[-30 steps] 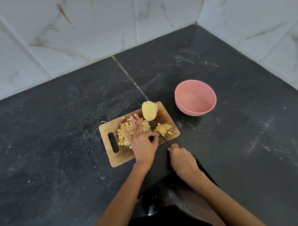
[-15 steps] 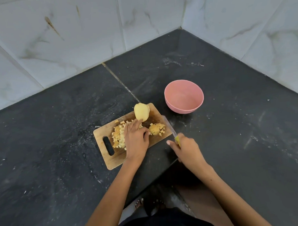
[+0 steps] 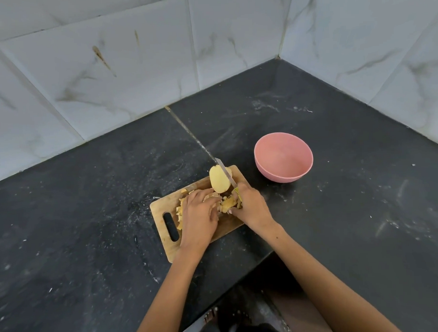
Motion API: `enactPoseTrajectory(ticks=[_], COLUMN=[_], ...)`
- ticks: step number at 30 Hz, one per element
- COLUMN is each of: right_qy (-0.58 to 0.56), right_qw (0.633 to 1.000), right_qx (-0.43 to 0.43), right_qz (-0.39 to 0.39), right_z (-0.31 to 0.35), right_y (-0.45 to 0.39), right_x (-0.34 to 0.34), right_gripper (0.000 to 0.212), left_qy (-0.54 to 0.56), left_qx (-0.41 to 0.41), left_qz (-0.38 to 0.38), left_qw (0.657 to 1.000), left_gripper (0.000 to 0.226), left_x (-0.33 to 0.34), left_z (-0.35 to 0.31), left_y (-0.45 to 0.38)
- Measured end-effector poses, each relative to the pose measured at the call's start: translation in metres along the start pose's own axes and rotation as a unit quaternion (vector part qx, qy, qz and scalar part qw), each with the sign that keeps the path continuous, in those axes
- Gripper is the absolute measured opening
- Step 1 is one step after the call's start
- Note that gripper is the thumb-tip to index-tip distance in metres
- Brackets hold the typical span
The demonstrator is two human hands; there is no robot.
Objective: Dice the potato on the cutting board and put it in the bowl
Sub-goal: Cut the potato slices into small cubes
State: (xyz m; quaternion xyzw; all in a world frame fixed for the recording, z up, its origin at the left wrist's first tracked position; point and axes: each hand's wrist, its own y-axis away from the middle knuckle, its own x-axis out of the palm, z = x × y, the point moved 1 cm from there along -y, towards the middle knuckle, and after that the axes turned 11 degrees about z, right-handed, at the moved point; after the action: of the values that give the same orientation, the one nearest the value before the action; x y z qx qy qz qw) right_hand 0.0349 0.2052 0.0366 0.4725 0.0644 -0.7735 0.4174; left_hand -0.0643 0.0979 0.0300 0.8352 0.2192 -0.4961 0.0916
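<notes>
The potato [image 3: 219, 182], a cut half, is standing near the far right corner of the cutting board [image 3: 164, 205], with diced pieces [image 3: 226, 204] lying between the two hands. The left hand [image 3: 198, 213] is resting nearly flat over the dice, fingers extended. The right hand [image 3: 250, 205] is gripping the knife [image 3: 225, 171], blade angled past the half. The bowl [image 3: 283, 156] is sitting just off the board's far right corner, holding nothing. Gathering well probably means cupping both hands inward, blade turned away from fingers.

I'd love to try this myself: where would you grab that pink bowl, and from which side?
Take the pink bowl by its rim, coming from above on its near right side. It stands upright, open and apparently empty, and the hands and knife crowd its left.
</notes>
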Motion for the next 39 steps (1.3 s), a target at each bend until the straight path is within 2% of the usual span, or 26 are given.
enactPoseTrajectory(ticks=[5,8,10,12,13,15,18,25,27,30,34,37,39], right_qy=[-0.019,-0.054,-0.075,-0.107,-0.116,-0.110,-0.108,-0.120,-0.139,-0.143,-0.112,-0.119,-0.112], right_qw=[0.998,0.997,0.997,0.994,0.993,0.991,0.989,0.992,0.989,0.979,0.979,0.982,0.987], right_qx=[-0.050,-0.026,-0.007,0.020,0.037,0.076,0.084,0.027,0.023,0.070,0.129,0.099,0.074], right_qz=[0.033,0.042,0.031,0.008,0.006,0.031,0.057,-0.010,-0.052,-0.126,-0.108,-0.106,-0.094], right_z=[0.006,0.001,-0.010,-0.024,-0.031,-0.039,-0.036,-0.004,-0.006,-0.021,-0.029,-0.012,0.000], right_y=[-0.012,-0.010,-0.003,0.006,0.011,0.018,0.020,-0.003,0.000,0.013,0.018,0.008,0.001], right_x=[-0.002,-0.014,-0.025,-0.032,-0.033,-0.030,-0.017,0.005,-0.001,-0.010,0.001,0.011,0.016], right_gripper=[0.040,0.042,0.033,0.019,0.019,0.033,0.036,0.040,0.030,0.014,0.014,0.010,0.017], left_qy=[-0.033,-0.051,-0.063,-0.061,-0.056,-0.051,-0.054,0.004,0.026,0.041,0.041,0.028,0.022], left_qx=[-0.004,0.004,0.012,0.010,0.007,0.009,0.016,-0.005,-0.015,-0.018,-0.011,-0.007,-0.009], left_qz=[0.036,0.060,0.073,0.061,0.051,0.022,-0.023,-0.035,-0.039,-0.052,-0.056,-0.055,-0.051], left_qw=[0.999,0.997,0.995,0.996,0.997,0.998,0.998,0.999,0.999,0.998,0.998,0.998,0.998], left_gripper=[0.040,0.040,0.035,0.028,0.024,0.019,0.012,0.014,0.013,0.010,0.011,0.015,0.020], left_x=[-0.005,-0.006,-0.004,-0.001,0.001,0.006,0.010,0.009,0.006,0.004,0.004,0.003,0.002], left_z=[0.004,0.003,0.002,0.004,0.004,0.007,0.011,0.018,0.020,0.022,0.021,0.017,0.015], left_y=[-0.001,-0.005,-0.009,-0.013,-0.015,-0.016,-0.013,-0.004,-0.001,0.002,0.002,0.003,0.002])
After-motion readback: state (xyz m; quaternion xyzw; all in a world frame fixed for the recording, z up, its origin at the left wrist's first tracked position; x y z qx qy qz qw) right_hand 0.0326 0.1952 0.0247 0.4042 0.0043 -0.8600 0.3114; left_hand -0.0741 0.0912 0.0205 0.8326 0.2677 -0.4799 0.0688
